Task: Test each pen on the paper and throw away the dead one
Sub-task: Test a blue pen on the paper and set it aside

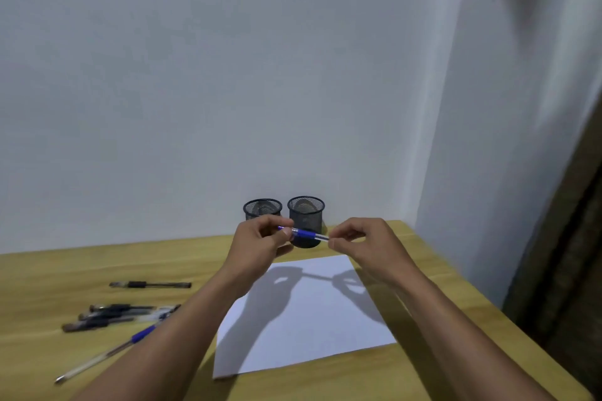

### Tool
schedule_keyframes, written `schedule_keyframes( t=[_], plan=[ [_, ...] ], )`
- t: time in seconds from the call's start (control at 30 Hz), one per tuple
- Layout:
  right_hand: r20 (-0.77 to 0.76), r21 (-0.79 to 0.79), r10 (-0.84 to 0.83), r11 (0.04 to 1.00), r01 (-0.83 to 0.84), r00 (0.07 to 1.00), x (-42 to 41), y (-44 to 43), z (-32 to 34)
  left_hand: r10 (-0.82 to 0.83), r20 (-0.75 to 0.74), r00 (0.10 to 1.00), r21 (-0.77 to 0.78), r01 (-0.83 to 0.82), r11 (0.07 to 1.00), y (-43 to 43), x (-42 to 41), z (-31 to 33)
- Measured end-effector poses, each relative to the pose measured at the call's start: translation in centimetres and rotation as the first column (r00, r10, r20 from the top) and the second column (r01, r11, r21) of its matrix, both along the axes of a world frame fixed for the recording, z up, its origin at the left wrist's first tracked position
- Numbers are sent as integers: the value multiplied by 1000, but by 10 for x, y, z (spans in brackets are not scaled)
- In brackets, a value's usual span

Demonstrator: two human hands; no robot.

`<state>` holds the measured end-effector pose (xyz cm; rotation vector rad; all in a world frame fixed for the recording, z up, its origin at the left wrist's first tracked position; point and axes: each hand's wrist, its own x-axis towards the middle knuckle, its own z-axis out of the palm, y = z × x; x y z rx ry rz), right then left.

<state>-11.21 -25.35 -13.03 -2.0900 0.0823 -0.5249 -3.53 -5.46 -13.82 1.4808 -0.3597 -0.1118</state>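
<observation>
Pen, slim blue-clear plastic, pinched endwise between left hand and right hand.

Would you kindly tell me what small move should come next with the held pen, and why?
Probably lower the blue-and-clear plastic pen to the white paper sheet: the left hand and right hand pinch its ends above the sheet, which shows no marks.

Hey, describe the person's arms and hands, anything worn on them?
Both forearms are bare, no sleeves in view. The left hand and right hand wear no gloves; no watch, bracelet or ring shows.
</observation>
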Motion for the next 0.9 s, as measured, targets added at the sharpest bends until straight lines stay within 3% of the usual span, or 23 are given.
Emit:
schedule_keyframes(
  t=[0.07,0.2,0.3,0.43,0.63,0.9],
  plan=[
    [4,-135,-71,988,71,997,-2,-14,-5,-24,10,1000,34,24,999,-16,3,0],
    [6,-161,-223,962,221,975,-5,-47,-20,-24,136,990,255,-11,967,-55,22,-8],
    [-46,-144,-383,916,373,923,-5,-82,-35,-139,291,946,536,-41,843,-92,32,-17],
    [-134,-160,-571,819,551,810,4,-124,-53,-360,303,883,777,-10,630,-146,44,-31],
    [-170,-383,-724,674,632,669,31,-162,-76,-502,181,846,905,57,421,-212,60,-47],
    [-162,-490,-726,647,584,669,34,-173,-94,-577,190,794,966,-48,253,-242,62,-59]
  ],
)
